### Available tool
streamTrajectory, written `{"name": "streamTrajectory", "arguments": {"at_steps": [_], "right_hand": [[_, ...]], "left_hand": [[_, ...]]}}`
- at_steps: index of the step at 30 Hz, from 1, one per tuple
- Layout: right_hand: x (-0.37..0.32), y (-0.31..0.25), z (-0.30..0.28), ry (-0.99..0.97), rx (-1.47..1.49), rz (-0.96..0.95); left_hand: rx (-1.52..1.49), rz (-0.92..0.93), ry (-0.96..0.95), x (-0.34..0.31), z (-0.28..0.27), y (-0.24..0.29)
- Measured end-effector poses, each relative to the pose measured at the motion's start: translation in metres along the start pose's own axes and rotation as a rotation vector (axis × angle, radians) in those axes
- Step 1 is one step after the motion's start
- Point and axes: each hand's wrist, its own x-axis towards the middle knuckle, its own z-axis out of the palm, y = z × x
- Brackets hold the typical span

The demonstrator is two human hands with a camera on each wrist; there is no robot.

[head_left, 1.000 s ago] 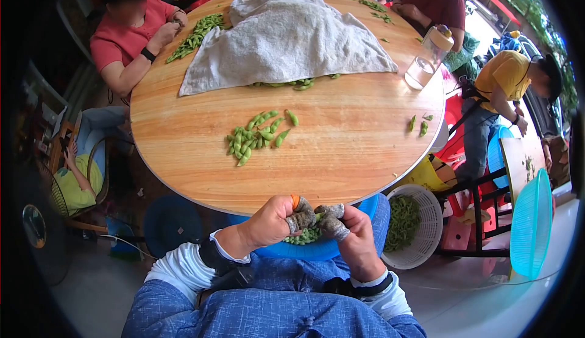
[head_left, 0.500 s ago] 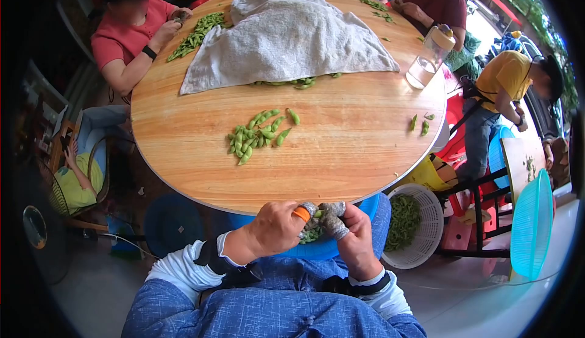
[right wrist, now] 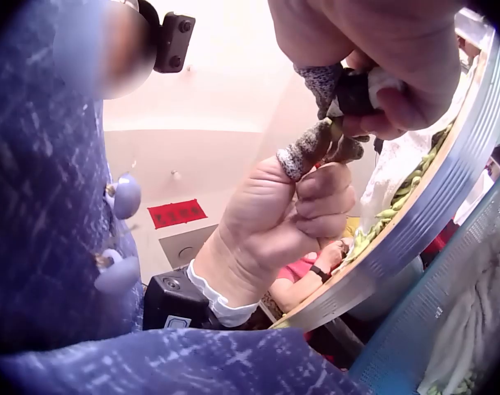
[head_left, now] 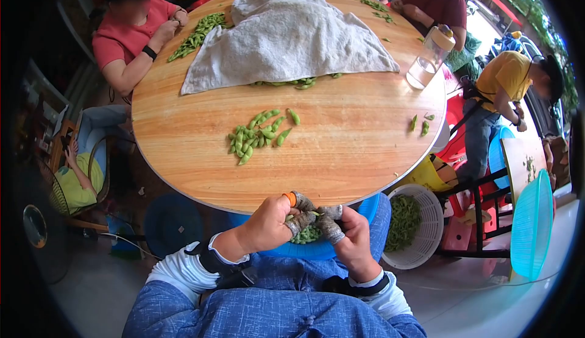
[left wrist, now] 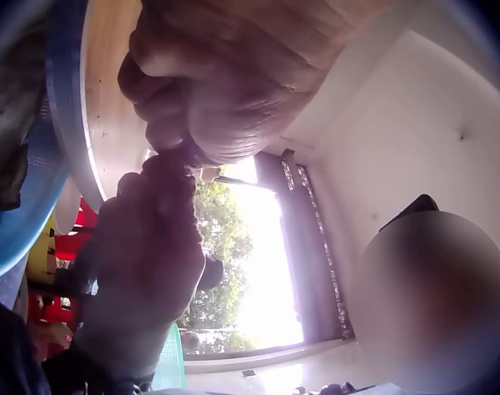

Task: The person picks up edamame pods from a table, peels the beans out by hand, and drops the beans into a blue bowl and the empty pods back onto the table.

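Observation:
Over a blue basin (head_left: 303, 251) of shelled green beans (head_left: 306, 234), the left hand (head_left: 271, 221) and right hand (head_left: 352, 240) meet fingertip to fingertip. Grey knitted covers (head_left: 329, 228) wrap the thumb and index fingertips of both hands, and an orange band (head_left: 291, 200) circles a left finger. Between them the two hands pinch a small edamame pod (right wrist: 335, 129), mostly hidden by the covers. A loose pile of edamame pods (head_left: 248, 138) lies on the wooden table (head_left: 183, 167) beyond the hands. Seen from the left wrist, both hands are dark against a bright window.
A grey-white cloth (head_left: 286, 39) covers more pods on the table. A glass jar (head_left: 421, 71) stands near the right edge, by several stray pods (head_left: 425, 128). On the floor to the right is a white basket (head_left: 436, 222) of pods. Other people sit around the table.
The left hand first turned over, its back upward, then turned back with thumb and index fingertips spread at the pod. The right hand stays nearly in place.

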Motion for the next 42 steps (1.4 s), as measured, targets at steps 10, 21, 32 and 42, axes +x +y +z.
{"name": "streamTrajectory", "arguments": {"at_steps": [10,21,32,42], "right_hand": [[0.004,-0.007,0.005,-0.011,-0.583,-0.162],[0.001,-0.002,0.001,-0.071,-0.610,-0.212],[-0.028,-0.009,-0.118,0.634,-0.606,-0.091],[-0.025,-0.015,-0.033,-0.083,-0.137,0.110]], "left_hand": [[-0.396,-0.354,-0.059,0.001,-0.003,-0.005],[-0.616,-0.382,-0.091,-0.001,0.004,-0.028],[-0.771,-0.336,-0.147,-0.006,0.000,-0.021],[-0.715,-0.327,-0.177,-0.001,0.007,-0.026]]}}
